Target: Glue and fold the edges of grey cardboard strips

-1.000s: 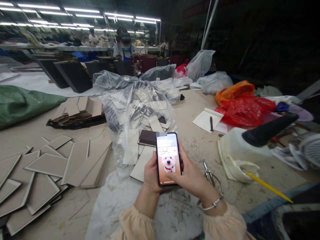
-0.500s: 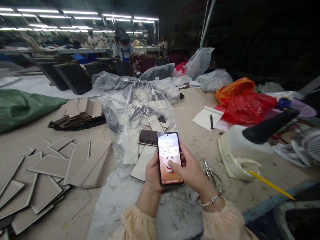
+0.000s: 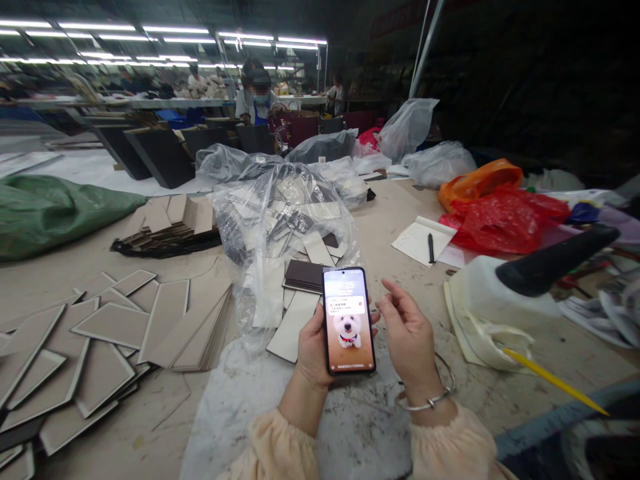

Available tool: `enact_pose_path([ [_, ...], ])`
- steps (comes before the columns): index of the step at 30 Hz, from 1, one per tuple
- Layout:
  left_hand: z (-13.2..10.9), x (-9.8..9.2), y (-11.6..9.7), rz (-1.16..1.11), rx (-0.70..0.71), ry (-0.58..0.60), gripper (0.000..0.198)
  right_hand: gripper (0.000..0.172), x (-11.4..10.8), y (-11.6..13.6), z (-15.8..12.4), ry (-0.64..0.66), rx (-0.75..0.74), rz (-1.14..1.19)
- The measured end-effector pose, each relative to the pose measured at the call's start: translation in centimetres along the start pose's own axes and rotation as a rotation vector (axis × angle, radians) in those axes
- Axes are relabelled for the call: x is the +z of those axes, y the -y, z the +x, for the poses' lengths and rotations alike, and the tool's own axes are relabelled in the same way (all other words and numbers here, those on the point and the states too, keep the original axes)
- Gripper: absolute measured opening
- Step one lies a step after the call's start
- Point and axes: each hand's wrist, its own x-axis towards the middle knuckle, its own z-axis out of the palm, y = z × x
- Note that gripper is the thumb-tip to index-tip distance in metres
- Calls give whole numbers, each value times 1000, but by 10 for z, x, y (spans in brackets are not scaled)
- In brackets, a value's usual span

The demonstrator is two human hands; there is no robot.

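Note:
A lit phone [image 3: 349, 321] showing a white dog on its screen is upright in my left hand [image 3: 314, 350], whose thumb lies along the left edge and whose fingertips show at the right edge. Just right of the phone, my right hand [image 3: 406, 330] is raised off it, fingers loosely bent and apart, holding nothing. A metal bracelet circles the right wrist. Behind the phone lie dark brown pieces [image 3: 303, 275] and pale pieces beside a clear plastic bag [image 3: 280, 207] of cut pieces.
Flat grey-beige panels [image 3: 113, 327] spread over the left, with a stack [image 3: 173, 223] behind. To the right are a notepad [image 3: 417, 239] with a pen, a red bag [image 3: 505, 217] and a white container [image 3: 515, 300] with a yellow stick. People are in the background.
My right hand has come off the phone screen and moved to the right, its fingers opening. The view has shifted slightly, and the phone stays in my left hand.

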Motion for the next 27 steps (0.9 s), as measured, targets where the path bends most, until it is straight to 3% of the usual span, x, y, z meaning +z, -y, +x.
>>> enact_pose_path([
  [8,1,-8,1,-38,-16,-78,57,53,2,-12,2,105,-30,-8],
  [13,0,-4,-1,-39,-71,-46,63,90,-1,-5,-2,487,37,-66],
  [16,-1,-1,-2,-38,-71,-35,64,103,-3,-1,-5,587,47,-123],
  [21,-1,-1,-2,-41,-49,-8,61,99,-1,-1,-5,570,46,-107],
  [27,1,-3,3,-1,-82,-30,59,85,4,-1,-4,341,-7,-183],
])
